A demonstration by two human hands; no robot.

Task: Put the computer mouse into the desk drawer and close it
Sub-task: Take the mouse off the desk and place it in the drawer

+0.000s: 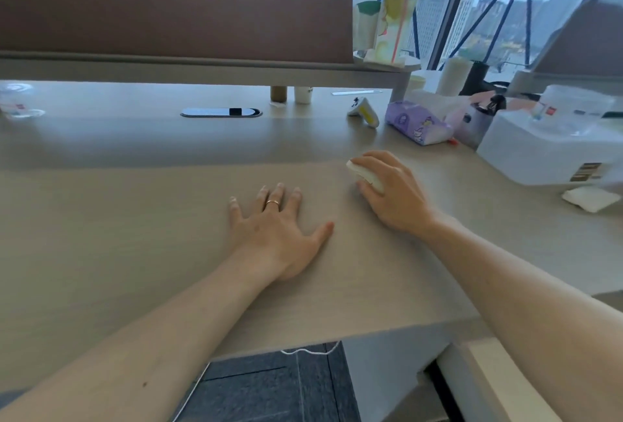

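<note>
A person's two bare forearms reach over a pale, matte wood-grain desk (135, 219). The right hand (394, 195) is cupped over a small white computer mouse (365, 177), fingers draped across its top and thumb against its near side, so it already grips the mouse. Only the smooth, rounded front and left flank of the shell show. The mouse's long axis runs from about 4 o'clock, under the palm, to 10 o'clock at its nose. It sits on the desktop, right of centre.

The left hand (279, 229) lies flat and spread, empty, palm down, at 8 o'clock from the mouse and apart from it; a thin ring is on one finger.

The desk drawer (472, 384) appears to be the white unit below the desk edge, at 5 o'clock from the mouse; whether it is open cannot be told. The right hand is nearer to it.

A soft purple tissue pack (418, 126) lies at 1 o'clock from the mouse.
</note>
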